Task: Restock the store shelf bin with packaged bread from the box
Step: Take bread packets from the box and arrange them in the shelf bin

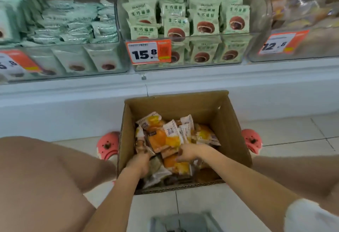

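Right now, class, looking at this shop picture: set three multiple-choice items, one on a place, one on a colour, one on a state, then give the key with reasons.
1. Where does the cardboard box stand?
A. on the shelf
B. on the floor between the shoes
C. inside a bin

2. What colour are the shoes?
A. pink
B. black
C. blue

3. What are the hands doing?
A. hanging idle
B. resting on the price tag
C. reaching in among the bread packets

Key: 1 B, the box sits on the floor tiles with a shoe at each side. 2 A, both shoes show pink. 3 C, the left hand and right hand are down in the box with fingers curled on packets.
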Available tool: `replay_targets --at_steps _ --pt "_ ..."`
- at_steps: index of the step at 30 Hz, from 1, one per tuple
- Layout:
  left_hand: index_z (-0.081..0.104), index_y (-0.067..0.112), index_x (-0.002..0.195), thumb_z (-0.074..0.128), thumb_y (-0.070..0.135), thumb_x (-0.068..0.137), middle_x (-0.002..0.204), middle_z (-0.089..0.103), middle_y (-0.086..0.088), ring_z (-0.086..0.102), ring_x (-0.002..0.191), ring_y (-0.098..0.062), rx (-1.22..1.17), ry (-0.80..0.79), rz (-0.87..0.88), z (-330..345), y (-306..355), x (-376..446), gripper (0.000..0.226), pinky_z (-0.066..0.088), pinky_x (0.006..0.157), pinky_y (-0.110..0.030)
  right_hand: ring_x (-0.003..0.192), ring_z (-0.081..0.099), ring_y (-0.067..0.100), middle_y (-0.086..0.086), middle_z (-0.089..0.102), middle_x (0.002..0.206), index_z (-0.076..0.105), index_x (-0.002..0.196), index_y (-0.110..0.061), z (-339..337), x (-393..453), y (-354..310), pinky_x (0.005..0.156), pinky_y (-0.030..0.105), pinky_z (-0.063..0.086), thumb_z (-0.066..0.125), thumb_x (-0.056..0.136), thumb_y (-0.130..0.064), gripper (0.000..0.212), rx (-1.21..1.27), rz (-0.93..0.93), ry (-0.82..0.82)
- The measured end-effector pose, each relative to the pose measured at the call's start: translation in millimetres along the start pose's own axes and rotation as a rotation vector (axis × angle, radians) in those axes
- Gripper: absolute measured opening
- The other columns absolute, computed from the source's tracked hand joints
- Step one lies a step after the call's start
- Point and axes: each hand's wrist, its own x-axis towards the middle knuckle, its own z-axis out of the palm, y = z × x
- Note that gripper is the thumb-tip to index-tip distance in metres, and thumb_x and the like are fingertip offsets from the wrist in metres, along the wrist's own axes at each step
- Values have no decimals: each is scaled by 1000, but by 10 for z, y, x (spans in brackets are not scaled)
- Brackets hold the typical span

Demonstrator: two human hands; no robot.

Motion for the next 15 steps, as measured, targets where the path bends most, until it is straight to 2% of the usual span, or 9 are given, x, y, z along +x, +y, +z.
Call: replay_targets --at_steps 2,3,4,6,8,10,12,13,15 --pt "41 22 137 40 18 97 141 42 -11 54 114 -31 -48 -27 -20 70 -26 43 41 46 96 -40 122 47 30 8 46 139 45 136 -13 267 248 -126 90 30 43 40 99 -38 45 -67 -21 -34" --pt "41 23 137 39 17 97 140 42 -11 55 112 -31 -69 -36 -22 89 -35 55 41 47 95 -41 120 48 31 10 47 138 48 133 -13 425 393 -155 98 35 41 40 98 -40 45 -126 -14 -26" --pt "41 23 137 39 16 97 139 42 -10 56 109 -30 -88 -45 -21 102 -42 65 41 47 94 -42 112 51 30 12 52 129 52 127 -14 567 514 -181 100 39 42 44 95 -41 43 -167 19 -12" --pt "44 19 135 40 17 96 134 47 -11 57 106 -30 -93 -64 -25 107 -37 57 40 49 91 -42 92 53 24 8 56 103 59 106 -14 794 646 -200 90 37 47 53 90 -27 21 -226 55 9" --pt "50 14 127 42 20 97 128 54 -12 57 107 -29 -117 -88 -49 91 0 34 32 48 90 -39 84 51 22 11 58 98 55 89 -15 897 644 -223 84 34 48 51 90 -12 5 -216 32 1" --pt "47 11 131 43 39 98 137 48 -11 49 120 -29 -225 -187 -55 73 61 1 43 40 99 -37 78 49 22 15 59 93 49 75 -17 864 594 -221 71 30 46 46 92 -10 19 -69 -3 3" --pt "35 14 144 43 65 89 150 33 -6 33 136 -27 -413 -295 -31 39 127 -52 76 28 112 -38 67 46 20 10 53 77 48 70 -17 731 478 -179 59 29 39 42 92 -14 23 234 -45 2" --pt "34 17 144 47 70 82 150 34 -4 35 135 -24 -528 -282 6 -9 162 -76 83 29 113 -37 63 46 18 7 53 72 51 71 -16 642 364 -172 59 30 38 43 91 -16 22 373 -57 4" --pt "42 24 137 64 65 73 139 48 1 47 123 -16 -737 -163 73 -147 229 -101 79 40 104 -32 56 47 13 0 54 64 56 70 -17 478 91 -160 57 26 40 46 92 -18 24 594 -107 15"
